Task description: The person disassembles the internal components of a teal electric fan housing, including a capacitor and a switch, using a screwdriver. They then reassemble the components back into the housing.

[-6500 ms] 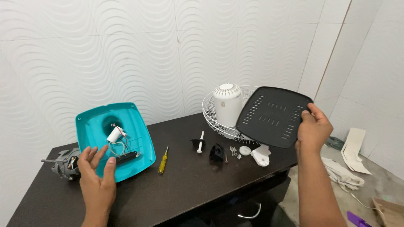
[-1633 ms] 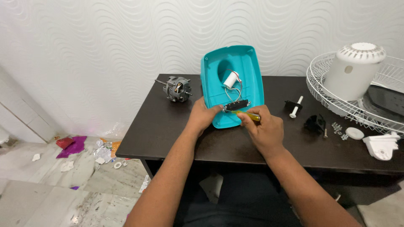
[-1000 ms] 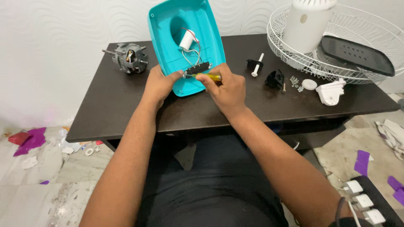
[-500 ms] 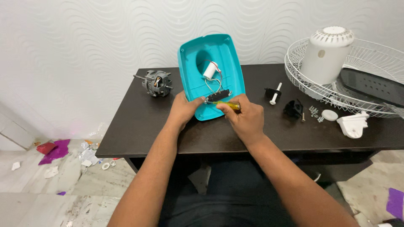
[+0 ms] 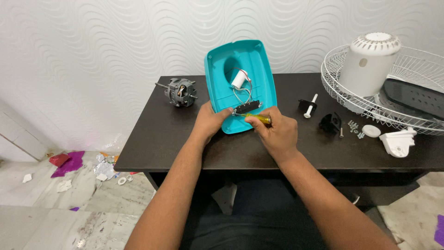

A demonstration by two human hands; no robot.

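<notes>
Fingers [image 5: 259,124] of the right hand [image 5: 274,134] are curled tight around a small screwdriver with a yellow handle [image 5: 260,118], and its tip points left toward the black terminal strip [image 5: 246,108] inside the teal plastic housing [image 5: 259,69]. The left hand [image 5: 209,122] grips the lower left edge of this housing, thumb on the inner side and the other fingers hidden behind it, so the housing stands tilted up on the dark table [image 5: 162,134] with its open side toward the camera. Both forearms reach forward from the bottom of the view and the two hands almost touch each other at the lower end of the housing. Inside the housing there is a white cylinder capacitor [image 5: 238,78] with thin wires going down to the strip. To the left, apart from the hands, a grey electric motor [image 5: 179,91] lies on the table. To the right lie a black knob with a white shaft [image 5: 309,105], another black part [image 5: 330,123], some small screws [image 5: 354,129], a white round cap [image 5: 371,131] and a white bracket [image 5: 397,142]. Farther right, a white wire fan guard [image 5: 340,90] holds a white motor cover [image 5: 371,62] and a dark slotted panel [image 5: 414,98].
</notes>
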